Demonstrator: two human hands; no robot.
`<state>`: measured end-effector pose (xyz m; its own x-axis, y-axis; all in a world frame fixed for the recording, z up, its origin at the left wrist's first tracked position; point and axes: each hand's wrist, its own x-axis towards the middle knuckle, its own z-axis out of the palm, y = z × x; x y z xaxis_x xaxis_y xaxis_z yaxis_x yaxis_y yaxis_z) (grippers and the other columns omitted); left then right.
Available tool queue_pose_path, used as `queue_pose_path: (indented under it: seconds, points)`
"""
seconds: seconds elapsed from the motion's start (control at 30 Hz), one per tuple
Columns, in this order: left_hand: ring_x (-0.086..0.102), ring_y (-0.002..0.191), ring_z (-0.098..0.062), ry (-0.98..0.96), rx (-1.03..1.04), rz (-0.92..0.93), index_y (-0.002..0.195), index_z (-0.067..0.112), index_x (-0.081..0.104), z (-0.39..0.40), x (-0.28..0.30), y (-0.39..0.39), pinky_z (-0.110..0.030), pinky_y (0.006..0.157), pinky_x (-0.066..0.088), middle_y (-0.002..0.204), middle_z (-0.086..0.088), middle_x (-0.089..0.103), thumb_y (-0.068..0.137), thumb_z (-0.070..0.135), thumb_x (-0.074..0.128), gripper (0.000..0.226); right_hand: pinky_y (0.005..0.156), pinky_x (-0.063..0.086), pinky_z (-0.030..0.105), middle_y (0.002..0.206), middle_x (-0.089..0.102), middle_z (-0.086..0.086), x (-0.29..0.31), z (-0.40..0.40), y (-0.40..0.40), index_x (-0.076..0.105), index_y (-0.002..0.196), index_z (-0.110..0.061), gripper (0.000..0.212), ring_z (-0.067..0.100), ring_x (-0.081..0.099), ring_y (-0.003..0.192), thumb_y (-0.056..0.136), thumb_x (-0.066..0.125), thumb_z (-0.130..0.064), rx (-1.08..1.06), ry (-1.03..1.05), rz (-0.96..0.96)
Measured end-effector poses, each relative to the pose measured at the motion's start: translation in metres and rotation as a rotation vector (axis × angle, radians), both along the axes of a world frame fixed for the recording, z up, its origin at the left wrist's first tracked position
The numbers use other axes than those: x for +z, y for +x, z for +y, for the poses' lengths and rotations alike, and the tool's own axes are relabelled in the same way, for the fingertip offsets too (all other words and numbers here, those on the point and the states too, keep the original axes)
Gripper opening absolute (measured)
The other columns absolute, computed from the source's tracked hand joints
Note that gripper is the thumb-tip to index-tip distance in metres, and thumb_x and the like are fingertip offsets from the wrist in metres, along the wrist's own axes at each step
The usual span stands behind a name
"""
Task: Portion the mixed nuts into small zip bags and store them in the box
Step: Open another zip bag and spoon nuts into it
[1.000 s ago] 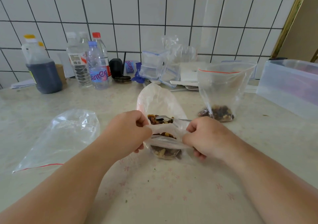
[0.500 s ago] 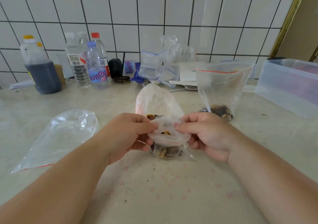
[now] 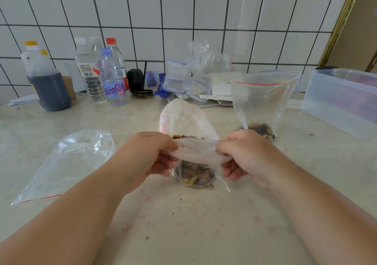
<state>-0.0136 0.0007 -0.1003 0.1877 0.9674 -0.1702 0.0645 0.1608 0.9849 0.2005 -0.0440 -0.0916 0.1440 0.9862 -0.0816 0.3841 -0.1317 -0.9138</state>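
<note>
1. The small clear zip bag (image 3: 195,162), its bottom filled with brown mixed nuts (image 3: 193,174), stands on the pale speckled counter (image 3: 204,224) right in front of the person; take it as the landmark.
2. The left hand (image 3: 146,158) pinches the bag's top strip at its left end, thumb and fingers curled onto the plastic.
3. The right hand (image 3: 244,154) pinches the same strip at its right end, fingers folded round it, so the strip is stretched flat between both hands.
4. Just behind the landmark bag stands a larger white-tinted plastic bag (image 3: 183,120), open at the top, with a few nuts showing inside near its base.
5. Behind and to the right of the landmark stands an upright clear zip bag with a red seal line (image 3: 263,101), open, a small heap of nuts in its bottom.
6. Far to the right of the landmark sits the translucent rectangular plastic box (image 3: 342,101).
7. To the left of the landmark lies an empty clear zip bag with a red line (image 3: 67,162), flat on the counter.
8. Well behind and left stand a dark-liquid jug (image 3: 44,81) and clear water bottles (image 3: 102,75), against the white tiled wall (image 3: 183,20).
</note>
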Motion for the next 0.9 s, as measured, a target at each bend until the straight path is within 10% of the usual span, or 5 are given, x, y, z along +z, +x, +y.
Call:
queue_pose_path:
  seconds: [0.33,0.6,0.77,0.9]
  points:
    - [0.077,0.082,-0.025,-0.156,-0.272,-0.334,0.095,0.004,0.083,0.000,0.000,-0.006,-0.031,0.065,0.063,0.107,-0.020,0.077,0.077,0.021,0.075,0.026,0.064,0.053,0.031,0.086,0.070,0.008,0.009,0.004,0.005,0.078,0.080,-0.013,0.019,0.021,0.065,0.069,0.066,0.072,-0.026,0.151,-0.086,0.781]
    - [0.067,0.054,-0.020,0.091,-0.065,0.005,0.073,0.011,0.067,-0.006,0.001,0.005,-0.026,0.048,0.056,0.074,-0.015,0.072,0.081,-0.002,0.081,0.020,0.041,0.040,0.020,0.058,0.054,0.001,-0.005,0.006,-0.001,0.073,0.066,-0.025,0.035,0.009,0.049,0.043,0.079,0.067,0.007,0.070,0.178,0.321]
    - [0.065,0.044,-0.017,0.345,0.125,0.276,0.077,0.010,0.059,-0.008,-0.004,0.008,-0.023,0.042,0.052,0.052,0.000,0.064,0.085,-0.003,0.068,0.018,0.041,0.041,0.021,0.047,0.058,-0.007,-0.011,0.008,0.003,0.062,0.070,-0.031,0.017,0.010,0.057,0.038,0.065,0.060,-0.015,-0.049,0.307,-0.176]
    - [0.064,0.045,-0.021,0.194,0.097,0.078,0.072,0.006,0.069,-0.005,-0.001,0.006,-0.031,0.047,0.058,0.056,-0.013,0.066,0.086,0.005,0.074,0.015,0.043,0.049,0.026,0.051,0.065,0.002,-0.009,0.008,0.003,0.059,0.067,-0.018,0.006,0.020,0.066,0.045,0.070,0.063,-0.022,-0.077,0.207,-0.042]
